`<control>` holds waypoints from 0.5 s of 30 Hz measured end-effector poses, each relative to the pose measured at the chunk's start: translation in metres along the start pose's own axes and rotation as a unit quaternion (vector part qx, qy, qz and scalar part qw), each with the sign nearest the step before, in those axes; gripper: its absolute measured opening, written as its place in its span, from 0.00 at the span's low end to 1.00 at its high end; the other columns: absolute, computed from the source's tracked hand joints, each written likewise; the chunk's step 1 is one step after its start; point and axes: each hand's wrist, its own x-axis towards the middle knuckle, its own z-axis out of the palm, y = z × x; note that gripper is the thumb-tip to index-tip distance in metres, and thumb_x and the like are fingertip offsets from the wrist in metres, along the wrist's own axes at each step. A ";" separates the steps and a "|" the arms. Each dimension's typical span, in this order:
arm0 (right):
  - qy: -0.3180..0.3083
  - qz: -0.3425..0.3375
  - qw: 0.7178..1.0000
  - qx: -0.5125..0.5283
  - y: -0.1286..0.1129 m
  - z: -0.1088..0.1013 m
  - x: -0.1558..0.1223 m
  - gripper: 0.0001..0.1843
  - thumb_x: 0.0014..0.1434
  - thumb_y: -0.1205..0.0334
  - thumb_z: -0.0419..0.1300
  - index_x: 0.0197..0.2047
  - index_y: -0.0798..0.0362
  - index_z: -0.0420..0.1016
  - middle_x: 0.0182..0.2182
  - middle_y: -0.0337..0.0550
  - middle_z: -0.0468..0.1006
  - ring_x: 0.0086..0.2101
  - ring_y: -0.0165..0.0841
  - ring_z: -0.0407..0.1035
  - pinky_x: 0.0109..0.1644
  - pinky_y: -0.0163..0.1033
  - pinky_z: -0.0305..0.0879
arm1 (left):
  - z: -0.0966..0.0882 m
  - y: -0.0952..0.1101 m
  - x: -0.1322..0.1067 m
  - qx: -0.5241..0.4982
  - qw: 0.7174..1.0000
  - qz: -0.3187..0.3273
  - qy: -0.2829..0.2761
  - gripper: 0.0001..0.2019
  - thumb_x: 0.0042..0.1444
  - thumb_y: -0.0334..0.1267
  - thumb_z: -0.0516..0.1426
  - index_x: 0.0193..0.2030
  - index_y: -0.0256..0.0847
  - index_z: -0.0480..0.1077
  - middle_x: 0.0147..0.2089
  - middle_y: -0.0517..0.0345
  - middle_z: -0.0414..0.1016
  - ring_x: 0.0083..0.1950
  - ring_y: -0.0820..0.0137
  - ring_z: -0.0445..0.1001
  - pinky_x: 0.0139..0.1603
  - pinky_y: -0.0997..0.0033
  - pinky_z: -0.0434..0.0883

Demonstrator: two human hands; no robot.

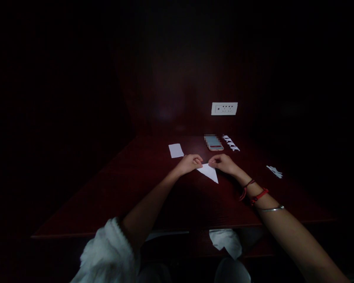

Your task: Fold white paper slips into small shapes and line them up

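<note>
Between my hands a white sheet of paper [209,172], folded into a triangle, lies over the dark red table with one point toward me. My left hand [190,163] pinches its upper left corner between thumb and fingers. At the upper right corner, my right hand [223,163] grips the paper in the same way. Red cord bracelets and a silver bangle circle my right wrist and forearm. A flat white rectangle of paper [176,150] rests just beyond my left hand.
Behind my hands lies a phone [214,143], with a row of folded white paper pieces [231,143] beside it. White paper strips [274,171] are at the right. A socket panel [224,109] is on the back wall. Below the table's front edge [106,232] hangs crumpled white material [226,240].
</note>
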 end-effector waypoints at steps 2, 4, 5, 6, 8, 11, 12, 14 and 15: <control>-0.001 0.024 1.000 -0.012 0.000 -0.001 0.000 0.07 0.39 0.63 0.56 0.24 0.55 0.72 0.22 0.38 0.71 0.25 0.27 0.62 0.29 0.31 0.55 | -0.001 0.005 -0.003 0.056 0.998 0.027 0.019 0.09 0.43 0.30 0.53 0.35 0.37 0.65 0.29 0.59 0.68 0.30 0.75 0.67 0.31 0.76 0.64; 0.023 0.063 0.997 -0.022 0.003 0.000 0.001 0.05 0.39 0.64 0.56 0.22 0.55 0.71 0.21 0.39 0.71 0.24 0.27 0.63 0.28 0.31 0.55 | -0.003 0.010 -0.006 0.129 0.989 0.048 0.059 0.09 0.44 0.28 0.52 0.35 0.38 0.65 0.32 0.58 0.68 0.33 0.73 0.66 0.36 0.74 0.63; 0.042 0.084 0.995 -0.027 0.005 0.000 0.002 0.05 0.39 0.64 0.55 0.22 0.55 0.71 0.21 0.39 0.71 0.24 0.27 0.63 0.27 0.31 0.55 | -0.004 0.013 -0.007 0.162 0.982 0.052 0.082 0.10 0.45 0.29 0.51 0.36 0.39 0.65 0.33 0.57 0.67 0.35 0.72 0.65 0.37 0.73 0.62; 0.059 0.104 0.992 -0.031 0.008 0.001 0.003 0.05 0.39 0.65 0.55 0.22 0.55 0.71 0.21 0.39 0.71 0.24 0.27 0.63 0.27 0.31 0.55 | -0.004 0.016 -0.008 0.191 0.975 0.052 0.100 0.09 0.46 0.30 0.51 0.37 0.39 0.65 0.35 0.57 0.66 0.36 0.71 0.65 0.39 0.72 0.62; 0.079 0.140 0.986 -0.034 0.013 0.004 0.005 0.05 0.39 0.65 0.55 0.22 0.55 0.70 0.21 0.40 0.72 0.24 0.27 0.63 0.27 0.31 0.56 | -0.001 0.020 -0.010 0.230 0.965 0.052 0.111 0.09 0.49 0.33 0.49 0.38 0.40 0.65 0.36 0.56 0.65 0.38 0.70 0.64 0.40 0.71 0.61; 0.091 0.171 0.981 -0.030 0.018 0.006 0.007 0.06 0.38 0.64 0.55 0.23 0.55 0.70 0.22 0.41 0.72 0.24 0.28 0.63 0.27 0.31 0.56 | 0.008 0.024 -0.013 0.258 0.962 0.076 0.055 0.10 0.51 0.39 0.48 0.38 0.41 0.65 0.38 0.55 0.65 0.41 0.68 0.63 0.43 0.70 0.59; 0.096 0.173 0.980 -0.029 0.019 0.005 0.007 0.06 0.38 0.64 0.55 0.23 0.55 0.70 0.22 0.41 0.72 0.24 0.28 0.63 0.27 0.31 0.56 | 0.013 0.025 -0.014 0.261 0.961 0.086 0.025 0.11 0.51 0.41 0.48 0.39 0.41 0.65 0.39 0.55 0.65 0.42 0.67 0.62 0.44 0.69 0.57; 0.104 0.168 0.980 -0.029 0.020 0.004 0.007 0.06 0.38 0.64 0.55 0.22 0.55 0.70 0.22 0.41 0.72 0.24 0.28 0.63 0.28 0.31 0.56 | 0.020 0.026 -0.016 0.268 0.959 0.088 -0.021 0.15 0.48 0.45 0.51 0.42 0.44 0.65 0.43 0.55 0.63 0.46 0.64 0.59 0.46 0.66 0.55; 0.102 0.166 0.980 -0.029 0.020 0.002 0.007 0.05 0.38 0.64 0.55 0.22 0.55 0.70 0.22 0.41 0.72 0.24 0.28 0.63 0.28 0.31 0.56 | 0.023 0.026 -0.017 0.269 0.959 0.082 -0.033 0.16 0.47 0.46 0.51 0.43 0.46 0.64 0.45 0.56 0.62 0.47 0.63 0.58 0.47 0.64 0.53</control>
